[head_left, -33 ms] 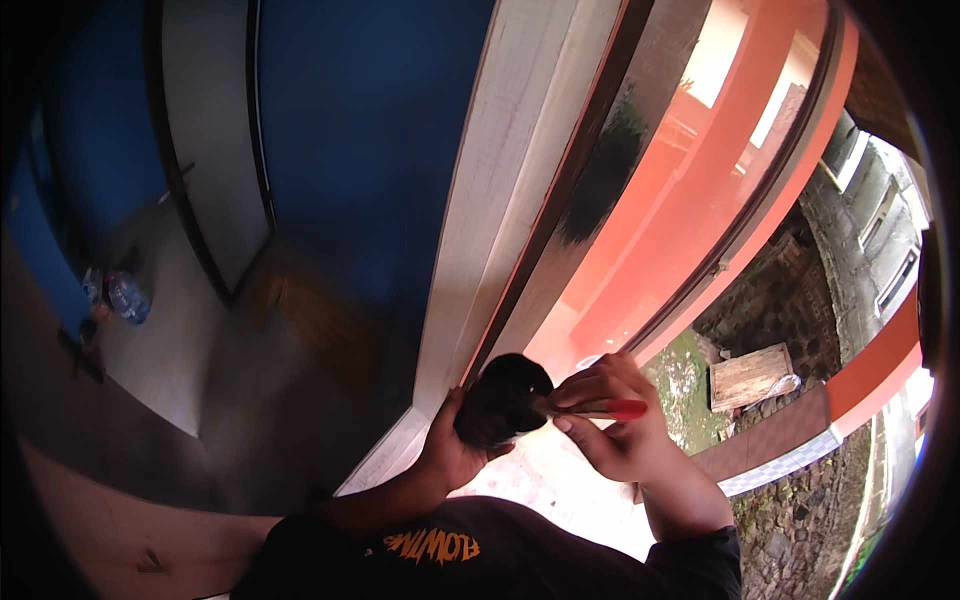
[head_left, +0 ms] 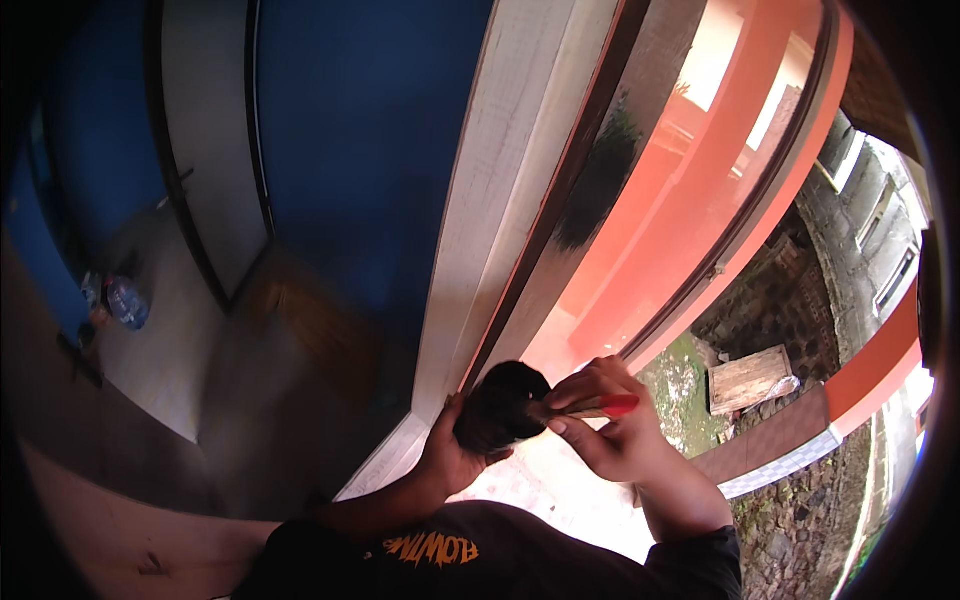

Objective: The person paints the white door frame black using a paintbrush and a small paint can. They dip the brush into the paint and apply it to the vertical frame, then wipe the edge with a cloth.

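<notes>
My left hand is wrapped round a dark, rounded container, with the thumb along its near left side. Its inside is too dark to make out. In my right hand, thumb and fingers pinch a thin paintbrush with a red handle end. The brush's tip lies at the container's right rim; whether it touches the rim or reaches inside, I cannot tell. Just beyond the hands rises a whitish wooden door frame, with a dark brown strip along it and a dark patch on the board beside it.
Left of the frame is a dim room with a blue wall, a grey door and a clear plastic bottle. To the right stand an orange wall and, outside, a wooden board near a stone wall.
The brush and my right hand have shifted slightly left toward the container. The container sits a touch lower in the view.
</notes>
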A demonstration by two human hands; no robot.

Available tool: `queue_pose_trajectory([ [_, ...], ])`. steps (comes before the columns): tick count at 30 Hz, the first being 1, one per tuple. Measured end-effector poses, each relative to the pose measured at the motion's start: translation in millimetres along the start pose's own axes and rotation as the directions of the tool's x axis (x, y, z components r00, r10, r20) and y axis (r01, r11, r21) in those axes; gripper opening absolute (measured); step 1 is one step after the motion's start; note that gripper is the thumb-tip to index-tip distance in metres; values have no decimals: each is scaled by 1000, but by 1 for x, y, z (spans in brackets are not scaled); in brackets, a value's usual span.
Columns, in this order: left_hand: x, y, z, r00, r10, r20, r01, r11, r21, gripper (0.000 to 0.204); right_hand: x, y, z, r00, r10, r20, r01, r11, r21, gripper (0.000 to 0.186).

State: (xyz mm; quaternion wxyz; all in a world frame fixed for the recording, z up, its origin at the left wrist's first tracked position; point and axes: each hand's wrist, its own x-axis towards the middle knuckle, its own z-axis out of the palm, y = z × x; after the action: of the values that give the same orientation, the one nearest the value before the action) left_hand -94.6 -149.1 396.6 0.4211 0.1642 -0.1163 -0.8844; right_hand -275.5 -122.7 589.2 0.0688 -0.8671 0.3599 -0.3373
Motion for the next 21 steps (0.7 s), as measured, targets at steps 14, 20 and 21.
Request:
queue_pose_trajectory([
  [14,12,6,2,996,-40,-80,44,998,48,63,10,36,4,901,391,190,-420,667,615,16],
  [20,20,10,-16,998,-28,-61,28,1000,-13,66,7,53,6,878,476,-50,-258,559,788,15],
  [21,21,11,-20,998,-28,-64,26,999,-29,66,7,55,6,870,484,-93,-229,564,793,15],
])
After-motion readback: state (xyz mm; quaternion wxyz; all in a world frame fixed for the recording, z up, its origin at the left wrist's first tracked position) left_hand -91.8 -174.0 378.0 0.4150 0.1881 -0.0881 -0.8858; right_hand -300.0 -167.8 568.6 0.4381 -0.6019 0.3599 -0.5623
